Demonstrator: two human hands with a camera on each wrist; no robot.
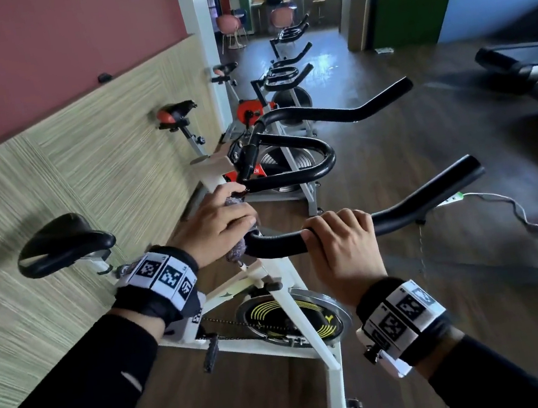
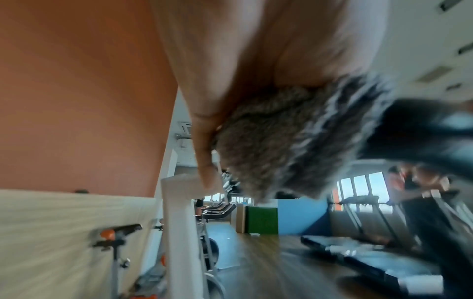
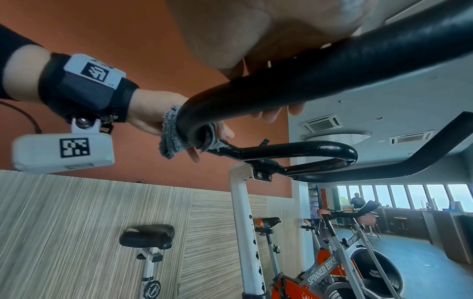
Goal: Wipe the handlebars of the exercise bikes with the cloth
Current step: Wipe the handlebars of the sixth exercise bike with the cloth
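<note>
The left hand (image 1: 217, 226) is wrapped around a grey terry cloth (image 3: 170, 132), fingers curled so that the cloth is clamped against the near bend of the black handlebar (image 1: 399, 209) of the closest white exercise bike (image 1: 304, 306). Just beside it on the same bar, the right hand (image 1: 342, 245) grips bare padding, fingers closed over the top, apparently steadying the bar while the other hand rubs.

To do this stroke well, I'd say the cloth should stay wrapped right round the tube rather than sit on top, and slide outward along the bar toward its raised end, with the right hand moving off so the patch beneath it gets wiped too. The inner loop (image 1: 293, 162) and the far horn (image 1: 351, 111) look like they need the same pass.

From the head view only tufts of cloth peep out at the knuckles and under the palm. The right wrist view looks from below and shows the cloth folded under the bend, with fingertips poking out beneath. The left wrist view is blurred, showing little beyond fuzzy pile against the palm. Farther along the wall's edge stand more bikes, the next one (image 3: 330, 269) orange and grey.
</note>
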